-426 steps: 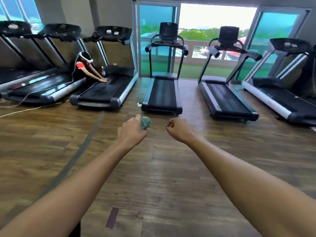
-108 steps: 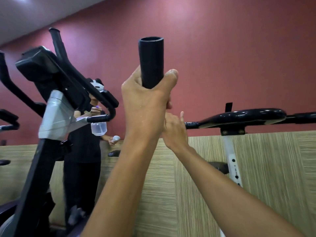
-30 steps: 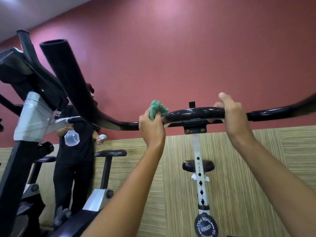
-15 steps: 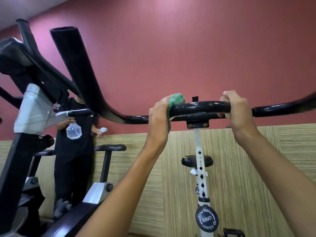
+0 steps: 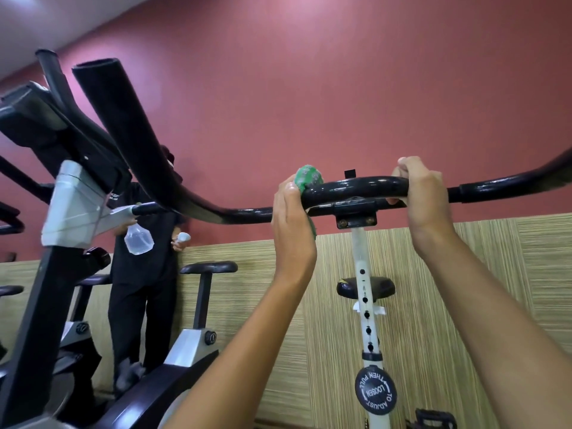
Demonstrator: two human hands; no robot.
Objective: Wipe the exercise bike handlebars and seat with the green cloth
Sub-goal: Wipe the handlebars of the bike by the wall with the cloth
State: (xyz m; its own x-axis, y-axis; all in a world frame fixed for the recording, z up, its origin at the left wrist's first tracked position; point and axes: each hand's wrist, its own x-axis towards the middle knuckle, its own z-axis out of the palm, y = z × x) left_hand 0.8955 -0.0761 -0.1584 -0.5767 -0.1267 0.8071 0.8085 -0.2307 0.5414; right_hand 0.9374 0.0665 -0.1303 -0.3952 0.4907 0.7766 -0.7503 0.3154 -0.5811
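Note:
The black handlebar (image 5: 356, 188) of the exercise bike runs across the view at head height, curving up to a foam grip (image 5: 117, 109) at the left. My left hand (image 5: 292, 218) wraps the green cloth (image 5: 308, 178) around the bar just left of the centre clamp. My right hand (image 5: 422, 193) grips the bar to the right of the clamp. Below the bar, behind the white post (image 5: 366, 305), the black seat (image 5: 365, 287) shows.
Another person in black (image 5: 142, 274) stands at the left holding a spray bottle (image 5: 138, 241) beside a second bike with its seat (image 5: 209, 267). A black console on a grey mount (image 5: 72, 209) is close at the left. A round adjust knob (image 5: 375, 394) sits low on the post.
My left hand with the cloth has slid slightly along the bar near the clamp over the last second. My right hand has stayed gripping the bar. The view has shifted a little.

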